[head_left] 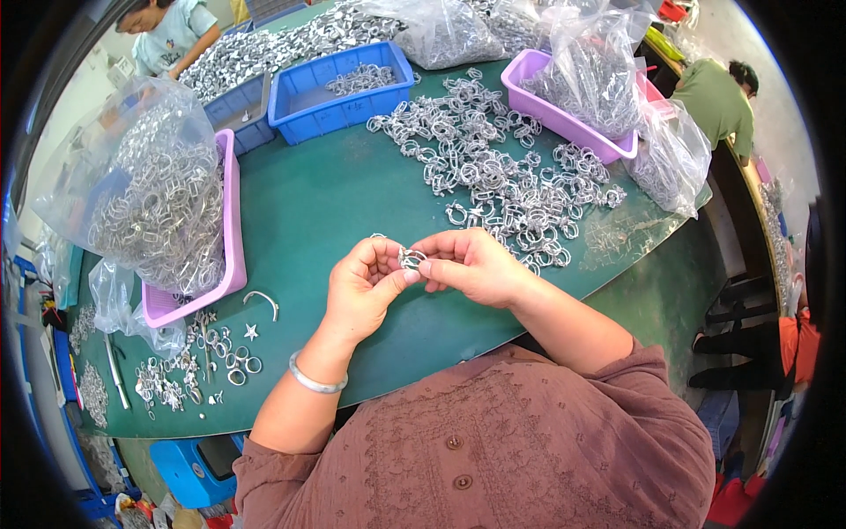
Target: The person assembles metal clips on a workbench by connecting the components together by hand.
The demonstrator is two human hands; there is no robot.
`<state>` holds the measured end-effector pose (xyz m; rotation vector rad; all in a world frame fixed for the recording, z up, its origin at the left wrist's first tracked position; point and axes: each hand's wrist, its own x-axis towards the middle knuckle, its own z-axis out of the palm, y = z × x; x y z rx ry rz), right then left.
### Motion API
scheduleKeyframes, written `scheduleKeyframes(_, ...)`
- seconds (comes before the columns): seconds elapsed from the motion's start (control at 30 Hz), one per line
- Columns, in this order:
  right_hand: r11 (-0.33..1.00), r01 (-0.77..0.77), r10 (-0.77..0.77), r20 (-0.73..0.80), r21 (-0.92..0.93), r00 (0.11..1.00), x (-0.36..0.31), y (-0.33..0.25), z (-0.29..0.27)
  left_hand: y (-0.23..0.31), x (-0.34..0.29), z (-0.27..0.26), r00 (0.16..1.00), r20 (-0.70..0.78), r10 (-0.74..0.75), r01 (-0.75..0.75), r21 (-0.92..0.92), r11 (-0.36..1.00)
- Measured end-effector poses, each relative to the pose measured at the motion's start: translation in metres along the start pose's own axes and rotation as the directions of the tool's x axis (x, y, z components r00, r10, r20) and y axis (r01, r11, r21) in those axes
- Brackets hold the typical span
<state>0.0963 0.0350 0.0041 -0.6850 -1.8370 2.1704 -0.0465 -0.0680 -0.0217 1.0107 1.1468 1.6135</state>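
In front of my chest, over the green table (308, 203), my left hand (363, 289) and my right hand (476, 264) meet at the fingertips. Pinched between them is a small silver-coloured metal ring (411, 257), which both hands grip. The fingers partly cover it, so its full shape is hidden. A bit of metal also shows above the left fingers, too small to make out. Just beyond my right hand spreads a pile of similar rings (493, 172). Left of my left forearm lie a curved metal strip (264, 298), a star-shaped piece (251, 331) and several loose rings (236, 361).
A purple tray (231, 220) with a bag of rings stands left, another purple tray (564, 128) back right. A blue bin (330, 113) sits between them, before a large metal heap (273, 53). A person (176, 40) works far left; another (718, 101) is at right.
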Motion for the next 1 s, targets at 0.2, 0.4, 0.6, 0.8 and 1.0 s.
scheduleKeyframes(0.2,0.999,-0.005,0.006,0.026,-0.053,1.000,0.000,-0.001,-0.002,0.001,0.000,-0.001,1.000,0.014,-0.014,0.014,-0.010,1.000)
scheduleKeyframes(0.4,0.998,-0.002,0.005,0.051,-0.063,0.999,0.003,0.002,-0.005,0.001,0.001,-0.001,1.000,0.005,-0.020,0.020,-0.005,1.000)
scheduleKeyframes(0.6,0.997,0.002,0.002,0.048,-0.074,0.999,0.004,0.002,-0.006,0.002,0.001,-0.002,0.999,-0.004,-0.047,0.047,0.000,0.999)
scheduleKeyframes(0.8,0.998,0.009,-0.006,0.042,-0.065,0.999,-0.001,0.005,-0.003,0.001,-0.004,0.001,0.999,-0.010,-0.045,0.045,0.018,0.999)
scheduleKeyframes(1.0,0.998,0.007,-0.004,0.049,-0.068,0.999,-0.004,0.005,-0.003,-0.001,-0.008,0.002,0.999,-0.018,-0.033,0.034,0.056,0.998)
